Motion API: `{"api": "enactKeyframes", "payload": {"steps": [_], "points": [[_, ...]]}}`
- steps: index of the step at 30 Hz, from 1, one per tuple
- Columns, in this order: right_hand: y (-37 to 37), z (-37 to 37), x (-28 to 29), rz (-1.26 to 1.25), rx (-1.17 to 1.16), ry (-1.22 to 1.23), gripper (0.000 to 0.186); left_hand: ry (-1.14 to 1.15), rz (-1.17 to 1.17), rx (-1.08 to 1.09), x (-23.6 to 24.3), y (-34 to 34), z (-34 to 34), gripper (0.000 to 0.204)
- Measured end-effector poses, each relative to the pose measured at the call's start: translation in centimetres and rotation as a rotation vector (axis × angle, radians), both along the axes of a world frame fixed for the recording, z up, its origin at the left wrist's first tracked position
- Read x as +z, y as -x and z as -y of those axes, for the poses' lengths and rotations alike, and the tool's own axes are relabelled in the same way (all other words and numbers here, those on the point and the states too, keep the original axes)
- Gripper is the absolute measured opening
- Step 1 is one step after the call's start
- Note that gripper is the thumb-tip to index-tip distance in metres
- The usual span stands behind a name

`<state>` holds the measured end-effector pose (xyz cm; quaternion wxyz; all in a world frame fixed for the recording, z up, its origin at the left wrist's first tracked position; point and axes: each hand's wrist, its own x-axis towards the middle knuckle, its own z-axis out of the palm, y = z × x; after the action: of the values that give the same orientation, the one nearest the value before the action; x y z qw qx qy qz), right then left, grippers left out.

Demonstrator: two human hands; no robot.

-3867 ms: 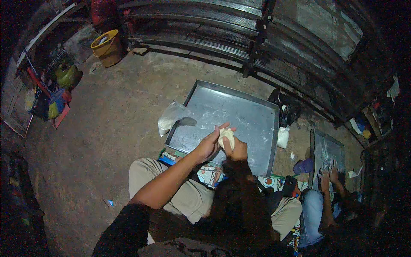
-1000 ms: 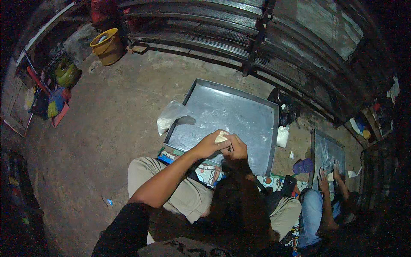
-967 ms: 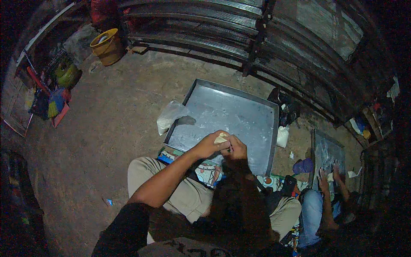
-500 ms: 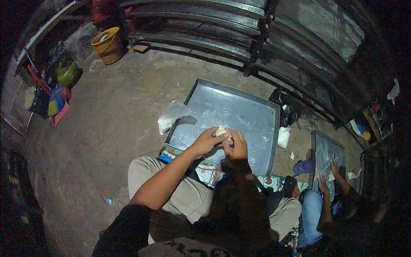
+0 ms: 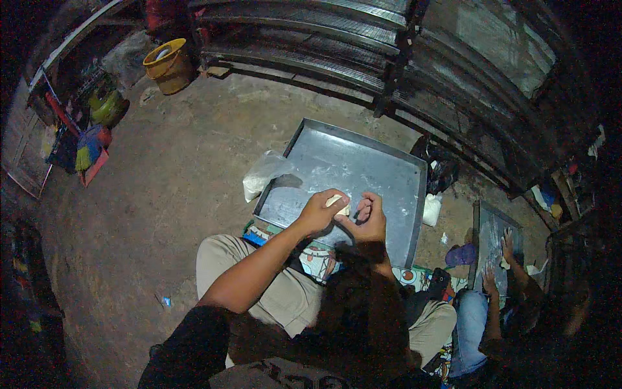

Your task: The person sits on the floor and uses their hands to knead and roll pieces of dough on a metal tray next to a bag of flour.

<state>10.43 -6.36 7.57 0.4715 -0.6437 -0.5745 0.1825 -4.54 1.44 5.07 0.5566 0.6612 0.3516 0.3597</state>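
A small lump of pale dough (image 5: 337,203) is gripped by my left hand (image 5: 319,212), with the thumb and fingers around it. Just to its right is my right hand (image 5: 368,220), its fingers half curled and apart from its thumb. That thumb reaches close to the dough; whether it touches I cannot tell. Both hands are above the near part of a large metal tray (image 5: 353,155), which has raised walls and white flour smears. A clear plastic bag of white powder (image 5: 264,175) leans at the tray's left edge.
Right of the tray lie a white bag (image 5: 431,210), a black plastic bag (image 5: 444,172) and a purple cloth-like thing (image 5: 460,254). Further right, another person's hands (image 5: 499,262) work on a second tray (image 5: 478,227). A yellow bucket (image 5: 170,70) and metal racks (image 5: 298,52) stand behind.
My right hand has drawn off the dough to the right and its fingers have parted. My left hand keeps the dough. The view has shifted slightly.
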Motion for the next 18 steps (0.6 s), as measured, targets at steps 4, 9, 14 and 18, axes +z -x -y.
{"api": "enactKeyframes", "payload": {"steps": [4, 9, 14, 18], "points": [[-0.2, -0.5, -1.2, -0.083, 0.014, 0.106, 0.062, 0.121, 0.217, 0.146, 0.2, 0.1, -0.3, 0.017], [-2.2, -0.4, -3.2, 0.044, 0.061, 0.327, 0.041, 0.038, -0.123, 0.495, 1.2, 4.2, -4.0, 0.02], [-2.1, 0.1, -3.8, 0.221, 0.11, 0.514, 0.041, -0.357, -0.322, 0.485, -4.9, 3.3, -4.4, 0.03], [-2.3, 0.2, -4.4, 0.245, 0.096, 0.596, 0.041, -0.245, -0.388, 0.453, -6.9, 3.5, -4.9, 0.03]]}}
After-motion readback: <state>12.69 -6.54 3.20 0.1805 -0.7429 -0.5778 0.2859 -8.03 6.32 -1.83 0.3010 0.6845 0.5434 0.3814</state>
